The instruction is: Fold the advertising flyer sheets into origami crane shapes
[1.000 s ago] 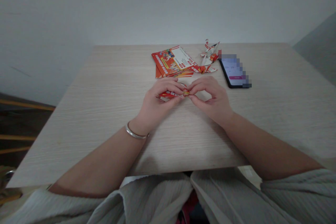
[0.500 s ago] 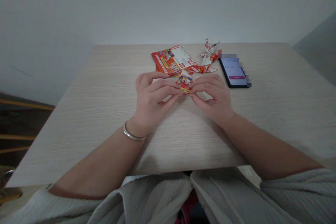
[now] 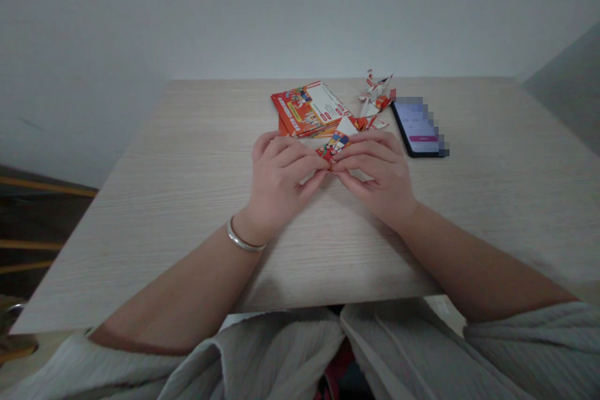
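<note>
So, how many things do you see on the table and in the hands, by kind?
Phone: 1
Flyer stack: 1
Folded papers: 2, the held paper and the paper figure
Total: 4

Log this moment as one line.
left hand: pinches paper | right hand: pinches paper | behind: leaflets, folded figure, phone | on: table

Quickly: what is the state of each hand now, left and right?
Left hand: closed, pinching the folded paper.
Right hand: closed, pinching the same folded paper.
</note>
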Tool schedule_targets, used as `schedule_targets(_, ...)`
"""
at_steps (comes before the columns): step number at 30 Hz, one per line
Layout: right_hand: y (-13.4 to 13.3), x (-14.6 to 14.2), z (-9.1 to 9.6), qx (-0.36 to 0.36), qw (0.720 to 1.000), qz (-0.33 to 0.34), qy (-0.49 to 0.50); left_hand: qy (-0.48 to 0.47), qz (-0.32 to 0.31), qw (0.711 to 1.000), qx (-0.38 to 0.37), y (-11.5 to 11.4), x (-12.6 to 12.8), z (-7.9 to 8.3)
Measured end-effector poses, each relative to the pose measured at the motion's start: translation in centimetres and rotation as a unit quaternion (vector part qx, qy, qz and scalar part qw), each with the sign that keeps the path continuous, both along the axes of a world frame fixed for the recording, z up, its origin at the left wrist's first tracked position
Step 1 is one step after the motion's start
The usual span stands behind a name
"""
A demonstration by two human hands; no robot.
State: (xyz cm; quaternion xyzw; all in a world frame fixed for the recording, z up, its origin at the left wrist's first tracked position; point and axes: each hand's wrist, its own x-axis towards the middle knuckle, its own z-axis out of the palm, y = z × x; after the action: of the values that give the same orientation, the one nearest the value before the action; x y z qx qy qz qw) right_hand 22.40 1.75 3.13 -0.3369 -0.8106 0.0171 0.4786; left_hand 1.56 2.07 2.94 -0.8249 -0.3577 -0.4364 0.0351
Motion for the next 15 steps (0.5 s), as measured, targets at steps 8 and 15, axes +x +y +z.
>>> schedule_targets(8,0.37,0.06,-0.34,0.057,0.998,-0.006,-0.009,0.022,-0.002,0.999,0.036,0.32,-0.12,-0.31)
schedule_targets(15,0.29,-0.04,-0.35,0.079,0.996,-0.011,-0.028,0.055,0.007,0.995,0.080,0.17,-0.20,-0.13)
